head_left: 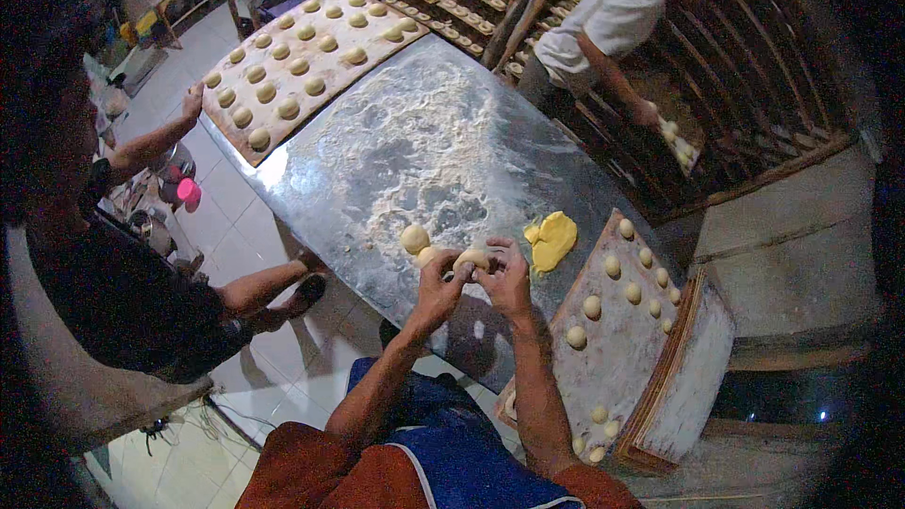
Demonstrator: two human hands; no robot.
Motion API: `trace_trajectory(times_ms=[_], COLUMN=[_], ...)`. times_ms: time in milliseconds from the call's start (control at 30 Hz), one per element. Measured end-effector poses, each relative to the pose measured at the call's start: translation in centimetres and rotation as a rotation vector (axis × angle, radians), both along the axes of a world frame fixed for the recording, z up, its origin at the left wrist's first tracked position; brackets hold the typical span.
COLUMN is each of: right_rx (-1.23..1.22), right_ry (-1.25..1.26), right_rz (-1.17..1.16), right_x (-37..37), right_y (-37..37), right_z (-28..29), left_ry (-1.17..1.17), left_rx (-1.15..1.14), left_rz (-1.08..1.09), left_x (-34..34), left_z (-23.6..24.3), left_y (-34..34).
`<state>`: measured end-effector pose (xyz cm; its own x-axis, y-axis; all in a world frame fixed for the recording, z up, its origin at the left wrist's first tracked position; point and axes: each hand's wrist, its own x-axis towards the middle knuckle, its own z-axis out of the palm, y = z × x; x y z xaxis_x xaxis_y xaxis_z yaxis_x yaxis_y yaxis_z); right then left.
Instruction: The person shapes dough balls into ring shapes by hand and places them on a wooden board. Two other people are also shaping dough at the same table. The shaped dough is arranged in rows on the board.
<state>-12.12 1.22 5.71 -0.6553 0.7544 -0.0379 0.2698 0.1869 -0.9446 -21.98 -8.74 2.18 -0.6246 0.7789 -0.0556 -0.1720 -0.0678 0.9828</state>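
Observation:
Between my two hands, above the near part of the floured metal table, I hold a piece of pale dough. My left hand has its fingers closed on the dough's left side. My right hand grips the other side, thumb near the middle. Just left of them a round dough ball rests on the table, and a second dough ball is partly hidden behind my left fingers. A yellow, soft-looking lump lies on the metal to the right of my right hand.
A board of dough balls covers the table's far left end; a seated person's hand touches its edge. At right is another board with dough balls, beside stacked boards. A person in white holds a small tray by wooden racks.

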Motion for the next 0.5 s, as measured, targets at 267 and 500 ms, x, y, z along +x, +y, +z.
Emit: trace_trajectory(times_ms=[267,500], right_rx=[-0.377,-0.234], right_ry=[0.223,0.227], right_rz=[0.095,-0.189], right_x=[7.0,14.4], right_y=[-0.8,-0.9], right_z=[1.9,-4.3], left_ry=[-0.485,0.054], left_rx=[0.235,0.101], left_rz=[-0.372,-0.150], left_x=[4.8,10.3], left_z=[0.5,1.2], left_y=[-0.6,1.4])
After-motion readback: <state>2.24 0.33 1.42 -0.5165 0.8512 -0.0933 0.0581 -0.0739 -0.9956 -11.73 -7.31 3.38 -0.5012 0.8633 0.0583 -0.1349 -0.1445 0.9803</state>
